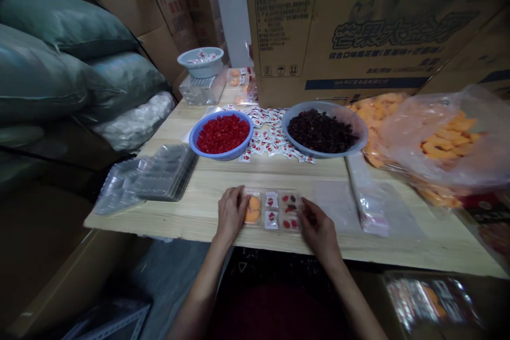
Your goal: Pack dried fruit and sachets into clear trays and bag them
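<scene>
A clear plastic compartment tray (pixel 282 209) lies near the table's front edge, between my two hands. Orange dried fruit pieces (pixel 253 211) fill its left section. Small white printed packets (pixel 271 220) sit in the two middle compartments, and red and dark dried fruits are in the right section. My left hand (pixel 231 213) grips the tray's left end, thumb along the top. At the opposite end, my right hand (pixel 319 229) has its fingers closed at the tray's edge.
Behind the tray stand a blue bowl of red fruit (pixel 223 135) and a bowl of dark fruit (pixel 323 130), with loose packets (pixel 266 135) scattered between. Stacked trays (pixel 165 172) lie left; bags of orange fruit (pixel 446 141) lie right. A large carton (pixel 358 32) stands behind.
</scene>
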The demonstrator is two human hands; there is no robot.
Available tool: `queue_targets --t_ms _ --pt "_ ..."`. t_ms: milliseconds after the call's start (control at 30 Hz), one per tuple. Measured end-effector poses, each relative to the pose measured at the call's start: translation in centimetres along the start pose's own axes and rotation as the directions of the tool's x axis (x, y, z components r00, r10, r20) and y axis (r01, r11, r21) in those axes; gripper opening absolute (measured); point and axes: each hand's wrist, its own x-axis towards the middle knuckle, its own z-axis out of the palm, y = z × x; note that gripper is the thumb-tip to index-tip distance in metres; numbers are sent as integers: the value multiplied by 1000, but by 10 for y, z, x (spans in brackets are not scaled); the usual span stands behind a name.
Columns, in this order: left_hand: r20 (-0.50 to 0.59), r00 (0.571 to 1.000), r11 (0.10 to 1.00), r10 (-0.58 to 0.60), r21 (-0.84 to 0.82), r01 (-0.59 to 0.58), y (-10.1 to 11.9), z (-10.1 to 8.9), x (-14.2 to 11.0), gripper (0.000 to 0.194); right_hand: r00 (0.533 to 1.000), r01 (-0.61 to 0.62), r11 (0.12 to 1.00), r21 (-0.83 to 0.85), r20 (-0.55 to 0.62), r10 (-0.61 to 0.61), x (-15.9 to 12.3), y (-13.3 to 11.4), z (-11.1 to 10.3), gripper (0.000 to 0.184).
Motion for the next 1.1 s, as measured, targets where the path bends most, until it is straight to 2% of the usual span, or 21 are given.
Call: queue_targets --t_ms 67,100,200,267,400,500,567,633,667,733,800,867,933,1033,1100 --pt "-65 998 1000 -16 4 16 0 1 -2 39 992 111 987 -115 -54 -118 2 -6 3 41" --pt "-81 997 1000 -6 11 7 1 2 -2 38 982 172 971 -166 -47 -182 3 -9 5 40" --pt "-49 997 997 59 57 -56 7 4 -5 33 949 315 924 -215 92 -302 1 -13 10 43" --pt "-31 997 995 66 76 -64 10 4 -9 34 935 346 920 -186 154 -320 -6 -13 11 43" --pt "-46 998 998 -45 37 47 11 -1 -27 42 978 192 979 -75 100 -184 -30 -10 5 38" --pt "49 989 979 -141 -140 147 14 -5 -43 49 996 48 999 6 76 -48 -40 -12 -1 40" --pt "91 970 927 -224 -287 241 17 -6 -51 54 995 -20 997 81 98 12 -40 -14 -3 40" --pt "109 933 813 -342 -463 352 22 -6 -56 62 989 -114 964 240 120 87 -37 -16 -4 45" --pt "137 907 723 -398 -562 402 25 -6 -57 67 981 -177 921 346 142 135 -35 -16 -5 52" --pt "223 856 503 -467 -729 465 32 -8 -57 71 948 -317 783 535 214 237 -33 -18 -8 69" --pt "330 824 319 -459 -805 501 38 -14 -58 63 903 -430 642 635 299 310 -31 -22 -13 80" --pt "467 788 210 -402 -791 575 43 -22 -62 43 878 -478 562 675 345 332 -31 -29 -19 81" --pt "611 715 107 -339 -731 675 45 -28 -67 30 877 -480 530 700 358 321 -29 -38 -25 78" --pt "753 580 -88 -311 -631 771 46 -28 -73 30 882 -471 531 704 370 292 -22 -46 -31 76" --pt "785 520 -173 -338 -595 785 49 -23 -73 32 882 -471 549 690 384 274 -15 -45 -36 77"
